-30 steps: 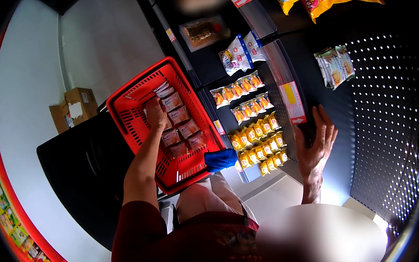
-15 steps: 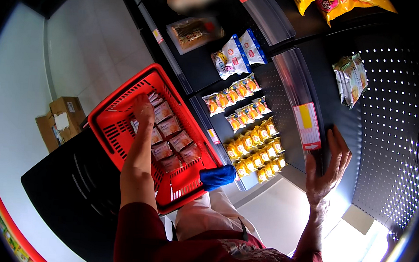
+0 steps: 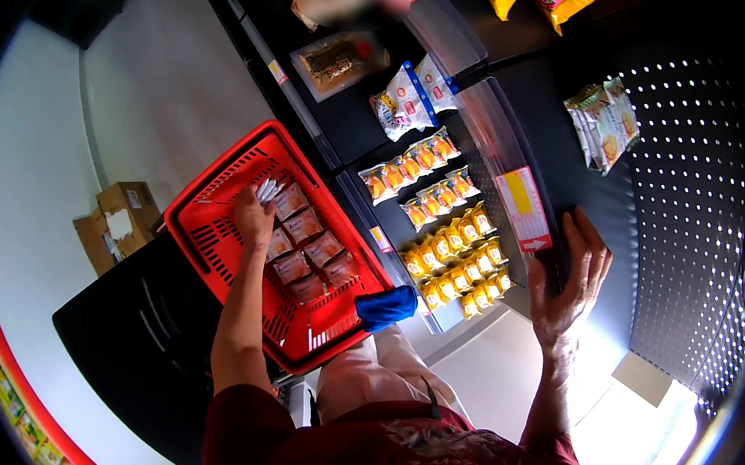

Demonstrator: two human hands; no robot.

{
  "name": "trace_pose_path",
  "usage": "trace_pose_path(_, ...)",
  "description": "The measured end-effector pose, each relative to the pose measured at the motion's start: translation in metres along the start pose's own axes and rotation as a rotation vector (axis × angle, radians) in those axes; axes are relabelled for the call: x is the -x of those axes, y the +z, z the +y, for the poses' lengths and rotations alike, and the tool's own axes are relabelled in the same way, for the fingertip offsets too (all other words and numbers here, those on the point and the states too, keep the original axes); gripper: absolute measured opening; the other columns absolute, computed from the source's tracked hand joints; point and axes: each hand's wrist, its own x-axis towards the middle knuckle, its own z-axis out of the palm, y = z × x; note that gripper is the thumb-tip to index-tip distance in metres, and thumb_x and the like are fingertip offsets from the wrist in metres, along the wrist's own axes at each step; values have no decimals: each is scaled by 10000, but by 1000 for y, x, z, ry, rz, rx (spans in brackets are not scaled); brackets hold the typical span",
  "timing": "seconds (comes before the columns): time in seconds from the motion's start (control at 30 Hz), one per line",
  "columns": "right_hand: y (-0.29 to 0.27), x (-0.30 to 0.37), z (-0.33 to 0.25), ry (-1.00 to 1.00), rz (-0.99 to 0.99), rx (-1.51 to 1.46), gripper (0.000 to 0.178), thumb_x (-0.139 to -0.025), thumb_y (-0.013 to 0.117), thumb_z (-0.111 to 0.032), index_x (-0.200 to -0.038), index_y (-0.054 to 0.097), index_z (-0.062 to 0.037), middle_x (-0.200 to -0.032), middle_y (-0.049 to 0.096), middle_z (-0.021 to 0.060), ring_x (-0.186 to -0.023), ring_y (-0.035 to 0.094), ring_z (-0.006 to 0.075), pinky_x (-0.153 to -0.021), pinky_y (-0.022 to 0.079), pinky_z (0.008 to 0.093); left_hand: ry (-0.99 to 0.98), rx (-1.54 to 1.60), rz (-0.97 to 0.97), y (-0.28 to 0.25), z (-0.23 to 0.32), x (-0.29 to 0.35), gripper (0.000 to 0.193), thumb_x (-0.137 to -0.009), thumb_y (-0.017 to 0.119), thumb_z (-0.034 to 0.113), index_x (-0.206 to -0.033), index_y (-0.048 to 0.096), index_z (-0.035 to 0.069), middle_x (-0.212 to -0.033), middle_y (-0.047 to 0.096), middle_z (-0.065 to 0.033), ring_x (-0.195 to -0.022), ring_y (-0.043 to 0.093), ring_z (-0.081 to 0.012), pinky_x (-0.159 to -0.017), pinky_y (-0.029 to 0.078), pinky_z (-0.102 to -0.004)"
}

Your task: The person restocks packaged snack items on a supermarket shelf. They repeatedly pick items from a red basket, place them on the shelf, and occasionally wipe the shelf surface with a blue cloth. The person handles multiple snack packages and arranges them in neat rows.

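Inside a red shopping basket (image 3: 205, 244), my left hand (image 3: 254, 217) is closed around a few small snack packets (image 3: 268, 189), their pale edges sticking up past the fingers. Beside that hand lie several pinkish-white snack packets (image 3: 303, 226) in rows on the basket floor. My right hand (image 3: 573, 279) rests by the front edge of the upper shelf, fingers apart and holding nothing. Close to its fingertips is a white, yellow and red price label (image 3: 523, 206) on the clear shelf strip.
Rows of orange-printed packets (image 3: 411, 164) and yellow packets (image 3: 456, 263) fill the lower shelf. A blue cloth (image 3: 387, 308) hangs on the basket's near rim. Silver-white bags (image 3: 605, 126) stand on the upper shelf. An opened cardboard box (image 3: 126, 217) sits at left.
My left hand has lifted slightly off the packets, and pale packet edges now show in its fingers. The view has shifted a little; my right hand remains at the shelf edge.
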Motion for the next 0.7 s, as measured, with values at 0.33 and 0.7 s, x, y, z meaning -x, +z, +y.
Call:
trace_pose_path(0.33, -10, 2, 2, 9, 12, -85, 614, -815, 789, -207, -1365, 566, -50, -1407, 523, 188, -1247, 507, 375, -1069, 399, 501, -564, 1331, -477, -166, 145, 27, 397, -899, 735, 179, -1212, 543, 27, -1112, 659, -83, -1013, 677, -190, -801, 625, -401)
trace_pose_path(0.7, -78, 19, -13, 93, -108, -764, 740, -771, 859, -268, -1417, 551, -82, -1319, 610, 121, -959, 637, 212, -794, 560, 340, 517, 907, -553, -286, 340, -6, 394, -784, 768, 49, -1132, 584, 30, -1025, 598, -73, -916, 624, -162, -782, 518, -314)
